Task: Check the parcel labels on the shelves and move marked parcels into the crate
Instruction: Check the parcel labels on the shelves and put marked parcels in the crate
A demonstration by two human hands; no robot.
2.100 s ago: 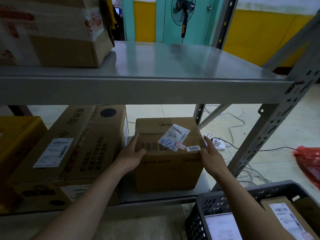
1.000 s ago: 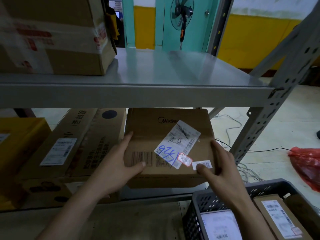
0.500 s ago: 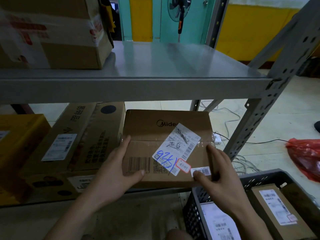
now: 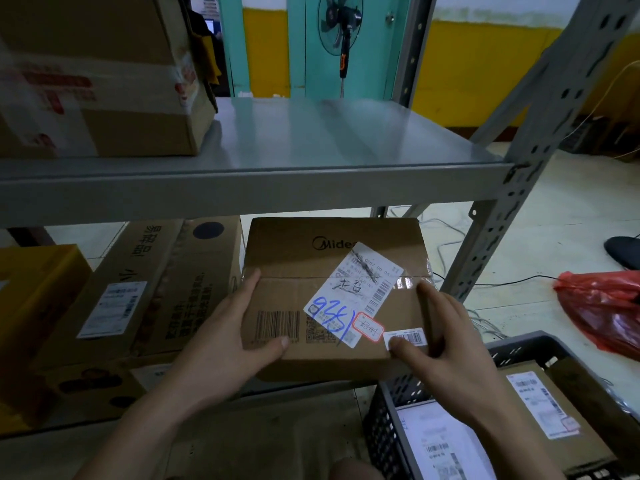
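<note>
Both hands grasp the box: left hand on its left side, right hand on its right. It has come off the low shelf, tilted near; red sticker shows, so crate, near right, next.

I see the brown Midea parcel tilted top-face toward me at the lower shelf's front edge, its white label scrawled in blue (red-bordered sticker beside), near the grey crate holding labelled parcels.
</note>
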